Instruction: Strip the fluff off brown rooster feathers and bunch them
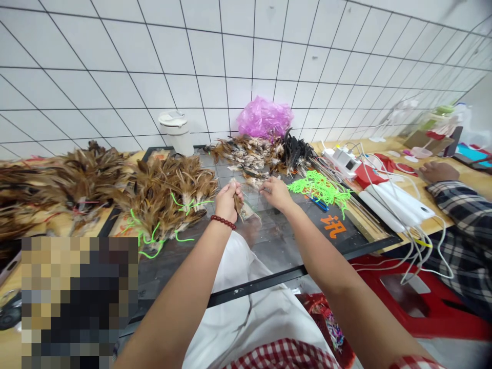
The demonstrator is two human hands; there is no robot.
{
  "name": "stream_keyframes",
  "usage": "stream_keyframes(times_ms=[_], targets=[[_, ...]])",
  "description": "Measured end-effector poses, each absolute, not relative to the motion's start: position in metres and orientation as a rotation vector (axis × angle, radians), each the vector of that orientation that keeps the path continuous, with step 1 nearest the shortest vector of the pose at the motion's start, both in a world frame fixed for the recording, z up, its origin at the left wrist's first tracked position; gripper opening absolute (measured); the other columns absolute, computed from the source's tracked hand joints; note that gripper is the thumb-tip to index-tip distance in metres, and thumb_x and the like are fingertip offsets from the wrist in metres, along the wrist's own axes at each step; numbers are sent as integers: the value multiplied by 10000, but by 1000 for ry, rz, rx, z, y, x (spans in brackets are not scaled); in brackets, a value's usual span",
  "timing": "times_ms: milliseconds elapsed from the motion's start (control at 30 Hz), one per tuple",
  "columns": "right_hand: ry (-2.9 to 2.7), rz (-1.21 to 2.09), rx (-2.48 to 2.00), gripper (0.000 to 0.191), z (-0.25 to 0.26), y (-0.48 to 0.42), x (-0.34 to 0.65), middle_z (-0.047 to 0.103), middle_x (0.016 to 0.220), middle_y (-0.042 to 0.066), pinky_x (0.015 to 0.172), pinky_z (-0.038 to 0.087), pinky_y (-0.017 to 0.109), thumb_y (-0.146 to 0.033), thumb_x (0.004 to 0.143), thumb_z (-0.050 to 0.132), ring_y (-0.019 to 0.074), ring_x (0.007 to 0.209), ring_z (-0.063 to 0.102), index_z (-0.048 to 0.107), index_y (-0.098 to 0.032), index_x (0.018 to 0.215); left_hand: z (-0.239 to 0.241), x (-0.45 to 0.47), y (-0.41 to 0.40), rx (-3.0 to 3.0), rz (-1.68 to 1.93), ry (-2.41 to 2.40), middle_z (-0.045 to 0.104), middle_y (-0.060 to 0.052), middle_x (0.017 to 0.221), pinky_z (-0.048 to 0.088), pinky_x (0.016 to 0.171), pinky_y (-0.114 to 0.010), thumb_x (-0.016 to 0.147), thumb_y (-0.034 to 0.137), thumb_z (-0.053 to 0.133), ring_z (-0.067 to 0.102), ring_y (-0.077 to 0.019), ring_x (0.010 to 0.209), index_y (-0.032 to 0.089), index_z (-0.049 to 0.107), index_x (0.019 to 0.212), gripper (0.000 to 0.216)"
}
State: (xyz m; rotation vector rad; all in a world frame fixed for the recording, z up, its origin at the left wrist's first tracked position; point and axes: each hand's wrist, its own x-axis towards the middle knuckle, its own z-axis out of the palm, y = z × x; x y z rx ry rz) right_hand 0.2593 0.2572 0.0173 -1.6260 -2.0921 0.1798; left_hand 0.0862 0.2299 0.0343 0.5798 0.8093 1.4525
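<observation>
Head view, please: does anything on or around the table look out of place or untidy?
White cables spill off the right edge of the table and dangle over the red stool. Green cord lies in a loose tangle beside the right hand.

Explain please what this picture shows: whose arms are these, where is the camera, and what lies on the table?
There is no machine here. The one picture comes from a camera worn on a person's head, looking down, so the two bare arms are that person's own. The left hand is closed on a small bunch of brown feathers. The right hand has its fingers at the loose feathers; whether they pinch one is unclear. On the table lie tied feather bundles, green cord, a pink bag and a white tub. At the right edge is another person's hand.
</observation>
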Motion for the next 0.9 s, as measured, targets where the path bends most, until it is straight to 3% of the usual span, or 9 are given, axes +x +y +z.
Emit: stream_keyframes(times_ms=[67,200,467,633,900], targets=[[-2099,180,-1576,125,19,257,259,614,1009,53,835,400,356,-211,800,585,234,995,531,696,-233,852,34,84,231,548,1448,791,455,72,520,393,461,-176,719,334,718,445,-40,435,145,549,734,255],[-2058,111,-1554,161,22,258,261,640,957,61,801,390,335,-183,840,513,220,938,548,665,-209,886,33,84,232,523,1466,789,458,72,514,394,465,-184,725,332,712,453,-47,441,145,548,733,248],[-2128,247,-987,192,35,252,253,642,878,62,842,409,311,-179,859,465,187,886,558,656,-190,855,29,94,232,852,1542,1077,582,19,557,319,448,-183,724,351,687,444,-47,437,136,635,670,227],[-1951,458,-910,184,41,245,242,643,895,40,805,449,312,-181,807,512,172,833,574,621,-195,955,20,94,233,1068,1459,1179,506,43,419,241,399,-189,726,371,661,361,-60,362,157,679,704,216],[-1861,492,-883,191,42,242,236,628,867,25,786,458,283,-179,796,527,151,809,580,607,-188,969,24,98,227,1199,1335,1076,563,11,507,328,443,-179,702,319,676,447,-66,424,151,637,590,206]])
